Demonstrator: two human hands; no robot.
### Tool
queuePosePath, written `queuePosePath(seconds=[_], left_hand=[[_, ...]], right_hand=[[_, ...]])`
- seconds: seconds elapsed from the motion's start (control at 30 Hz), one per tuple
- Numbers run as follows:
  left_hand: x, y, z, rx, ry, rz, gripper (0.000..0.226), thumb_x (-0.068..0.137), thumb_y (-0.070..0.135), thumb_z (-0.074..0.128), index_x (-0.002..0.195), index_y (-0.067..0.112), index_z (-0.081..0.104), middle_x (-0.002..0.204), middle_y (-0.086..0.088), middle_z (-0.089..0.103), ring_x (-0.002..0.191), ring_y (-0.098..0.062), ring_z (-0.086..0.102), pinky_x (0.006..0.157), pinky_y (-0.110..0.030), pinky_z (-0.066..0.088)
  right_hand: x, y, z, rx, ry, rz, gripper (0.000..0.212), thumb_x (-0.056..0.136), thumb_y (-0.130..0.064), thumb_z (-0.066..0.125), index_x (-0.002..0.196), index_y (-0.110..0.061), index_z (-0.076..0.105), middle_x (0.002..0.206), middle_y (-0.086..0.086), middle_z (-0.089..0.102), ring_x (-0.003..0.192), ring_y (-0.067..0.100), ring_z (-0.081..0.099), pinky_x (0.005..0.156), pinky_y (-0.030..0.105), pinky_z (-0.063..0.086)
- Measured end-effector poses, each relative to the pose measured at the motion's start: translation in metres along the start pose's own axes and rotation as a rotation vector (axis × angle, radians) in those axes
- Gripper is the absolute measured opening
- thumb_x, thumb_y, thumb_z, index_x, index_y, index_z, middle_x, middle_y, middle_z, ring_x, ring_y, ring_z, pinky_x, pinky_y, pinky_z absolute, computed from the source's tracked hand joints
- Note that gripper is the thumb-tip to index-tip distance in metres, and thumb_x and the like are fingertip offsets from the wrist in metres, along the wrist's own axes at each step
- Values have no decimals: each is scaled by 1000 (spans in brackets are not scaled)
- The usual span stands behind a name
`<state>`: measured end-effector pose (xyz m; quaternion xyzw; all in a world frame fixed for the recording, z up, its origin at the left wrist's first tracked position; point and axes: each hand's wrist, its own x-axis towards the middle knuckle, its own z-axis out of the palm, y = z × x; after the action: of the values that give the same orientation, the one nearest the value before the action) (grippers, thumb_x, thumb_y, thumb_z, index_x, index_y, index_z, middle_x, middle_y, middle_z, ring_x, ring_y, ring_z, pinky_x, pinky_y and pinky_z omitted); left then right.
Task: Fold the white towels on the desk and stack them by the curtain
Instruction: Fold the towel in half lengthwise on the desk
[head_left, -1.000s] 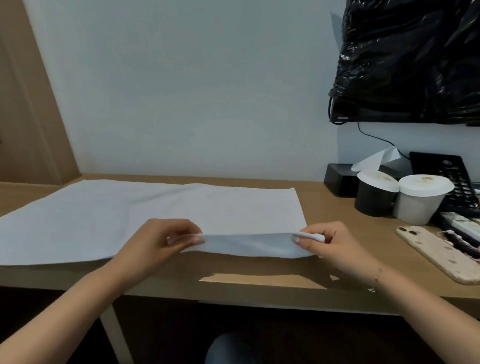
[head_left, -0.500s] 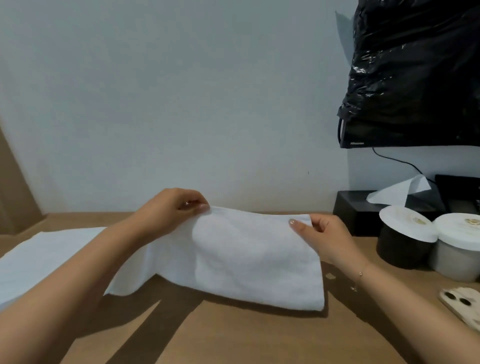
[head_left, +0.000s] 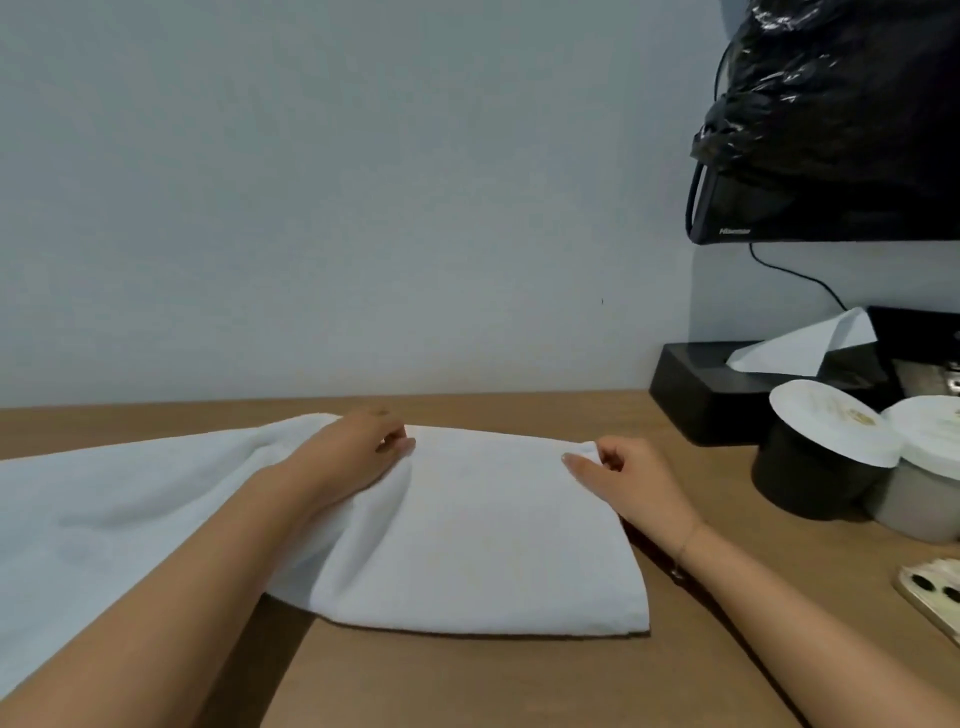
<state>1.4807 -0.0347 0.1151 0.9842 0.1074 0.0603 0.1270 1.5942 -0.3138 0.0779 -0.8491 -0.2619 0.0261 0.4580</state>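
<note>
A white towel lies across the wooden desk, its near edge folded over toward the wall so the right part is doubled. My left hand pinches the folded edge near the towel's middle, at the far side. My right hand pinches the far right corner of the same edge. Both hands rest low on the towel. The towel's left part stretches out flat under my left forearm. No curtain is in view.
A black tissue box stands at the right by the wall. In front of it are a dark cup and a pale cup, both with white lids. A phone lies at the right edge. A black-wrapped screen hangs above.
My hands lifted the towel's near edge, carried it away from me and laid it down on the far edge. The view moved closer and to the right.
</note>
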Motion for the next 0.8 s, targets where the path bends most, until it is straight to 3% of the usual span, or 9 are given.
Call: queuePosePath(seconds=[0.13, 0.3, 0.43, 0.57, 0.73, 0.8], left_hand=[[9, -8, 8, -57, 1, -78, 25, 100, 34, 49, 79, 22, 55, 84, 6, 56, 85, -17, 51, 68, -28, 31], [17, -12, 5, -16, 65, -27, 25, 100, 33, 50, 86, 14, 59, 79, 5, 57, 81, -20, 53, 67, -30, 35], [27, -11, 12, 36, 79, -3, 24, 100, 34, 48, 87, 16, 58, 82, 1, 59, 84, -24, 56, 67, -31, 36], [35, -6, 24, 88, 103, 0, 27, 102, 34, 44, 86, 14, 51, 78, -2, 55, 78, -27, 52, 66, -33, 38], [32, -6, 27, 72, 107, 27, 25, 102, 37, 43, 96, 14, 51, 68, 5, 48, 72, -24, 49, 65, -32, 37], [27, -5, 21, 85, 55, 33, 29, 101, 40, 43, 88, 15, 52, 70, 6, 50, 73, -22, 49, 64, -32, 36]], right_hand=[[-1, 4, 6, -71, 27, -23, 47, 88, -32, 65, 65, 4, 47, 57, 13, 45, 53, 18, 41, 57, 30, 35], [4, 7, 4, -12, -8, -25, 38, 94, -36, 57, 80, -2, 64, 74, 16, 65, 68, 30, 62, 61, 44, 49], [5, 7, 4, 10, 13, -9, 29, 96, -35, 53, 93, -10, 68, 83, 4, 71, 77, 19, 68, 72, 41, 56], [9, 10, 4, -36, 68, -12, 38, 96, -34, 54, 80, 0, 61, 71, 13, 63, 65, 25, 59, 61, 35, 45], [11, 14, 4, -248, 106, -51, 40, 96, -39, 52, 73, -6, 54, 68, 12, 58, 61, 25, 52, 56, 34, 37], [13, 15, 2, -249, 78, -44, 41, 96, -39, 52, 74, -5, 54, 69, 14, 58, 60, 25, 50, 57, 33, 35]])
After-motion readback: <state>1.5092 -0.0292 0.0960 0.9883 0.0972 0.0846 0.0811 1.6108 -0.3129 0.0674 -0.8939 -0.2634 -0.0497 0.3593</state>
